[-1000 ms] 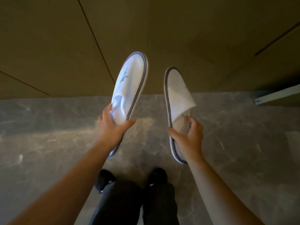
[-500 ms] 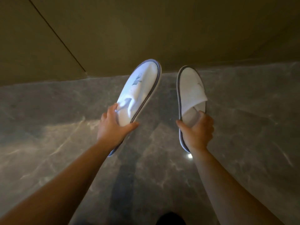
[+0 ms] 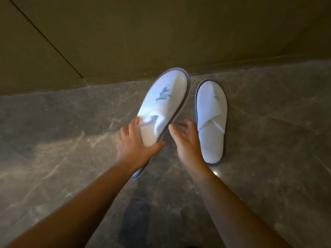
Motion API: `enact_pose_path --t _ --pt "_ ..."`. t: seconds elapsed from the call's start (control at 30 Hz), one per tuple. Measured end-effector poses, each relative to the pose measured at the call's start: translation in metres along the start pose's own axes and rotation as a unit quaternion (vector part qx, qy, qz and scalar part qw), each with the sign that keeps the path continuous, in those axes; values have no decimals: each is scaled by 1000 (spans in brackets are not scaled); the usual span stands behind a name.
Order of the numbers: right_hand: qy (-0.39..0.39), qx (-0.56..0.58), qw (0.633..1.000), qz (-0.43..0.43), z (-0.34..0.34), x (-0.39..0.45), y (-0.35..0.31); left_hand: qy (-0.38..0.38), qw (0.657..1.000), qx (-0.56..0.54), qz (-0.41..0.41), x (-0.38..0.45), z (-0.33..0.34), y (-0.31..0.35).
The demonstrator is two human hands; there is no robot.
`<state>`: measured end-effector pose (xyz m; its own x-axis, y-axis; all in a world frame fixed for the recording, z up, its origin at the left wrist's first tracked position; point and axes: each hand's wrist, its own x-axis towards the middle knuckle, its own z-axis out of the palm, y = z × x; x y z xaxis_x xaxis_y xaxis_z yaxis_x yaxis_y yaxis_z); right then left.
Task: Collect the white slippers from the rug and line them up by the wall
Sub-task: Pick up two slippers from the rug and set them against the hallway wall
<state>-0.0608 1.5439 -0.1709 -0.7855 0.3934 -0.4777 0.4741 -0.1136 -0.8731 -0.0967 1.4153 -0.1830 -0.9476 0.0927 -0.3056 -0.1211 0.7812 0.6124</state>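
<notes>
Two white slippers with grey edging are in view. The right slipper point(image 3: 211, 120) lies flat on the grey marble floor, its toe close to the wall point(image 3: 161, 33). My right hand point(image 3: 188, 142) hovers just left of it, fingers spread, holding nothing. My left hand point(image 3: 136, 145) grips the left slipper point(image 3: 164, 104) around its heel half. This slipper has a grey emblem on top and points diagonally up to the right, its toe near the wall base. I cannot tell whether it touches the floor.
The olive-brown wall has a dark panel seam point(image 3: 48, 42) running diagonally at the left. The marble floor point(image 3: 71, 140) stretches left and right of the slippers, with a bright glare spot point(image 3: 215, 173) by my right wrist.
Both slippers came down toward the wall base. My right hand let go of the right slipper, which now lies on the floor. My left hand still holds its slipper.
</notes>
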Motion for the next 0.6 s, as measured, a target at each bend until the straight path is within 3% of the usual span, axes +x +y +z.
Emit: enact_pose_path --t 0.27,0.37,0.6 --pt "12 -19 999 23 28 9 -25 -72 997 -19 31 -8 -22 -17" --pt "-8 -35 998 44 55 8 -23 -107 990 51 74 -12 -44 -46" --pt "-22 -150 986 72 107 24 20 -78 991 100 -37 15 -75 -111"
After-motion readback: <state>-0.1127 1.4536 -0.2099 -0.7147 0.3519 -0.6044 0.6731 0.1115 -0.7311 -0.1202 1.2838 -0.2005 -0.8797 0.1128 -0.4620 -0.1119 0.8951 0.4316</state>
